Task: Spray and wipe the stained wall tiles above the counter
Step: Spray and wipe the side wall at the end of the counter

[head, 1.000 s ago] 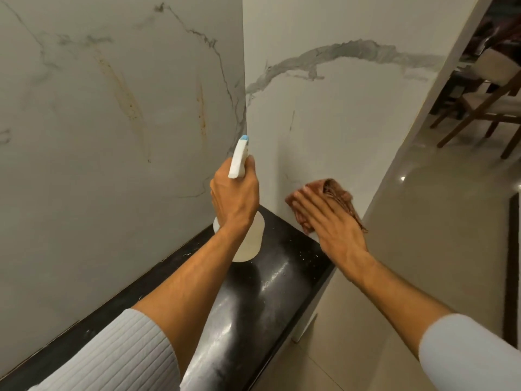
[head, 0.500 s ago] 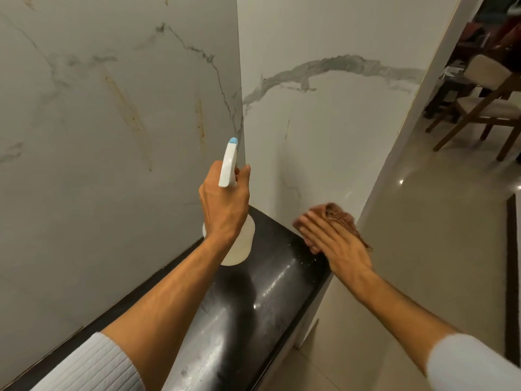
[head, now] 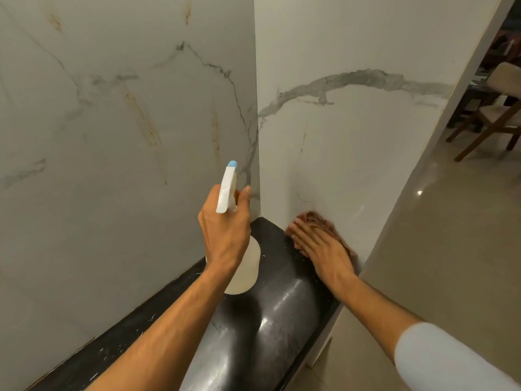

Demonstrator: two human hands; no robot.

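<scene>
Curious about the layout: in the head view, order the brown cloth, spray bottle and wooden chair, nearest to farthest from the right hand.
1. Brown cloth: under the right hand, against the wall.
2. Spray bottle: to its left, gripped by the left hand.
3. Wooden chair: far upper right, in the background.

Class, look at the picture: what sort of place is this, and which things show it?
Probably a home, by a dining area: marble-look wall tiles over a black stone counter, with wooden chairs beyond.
</scene>
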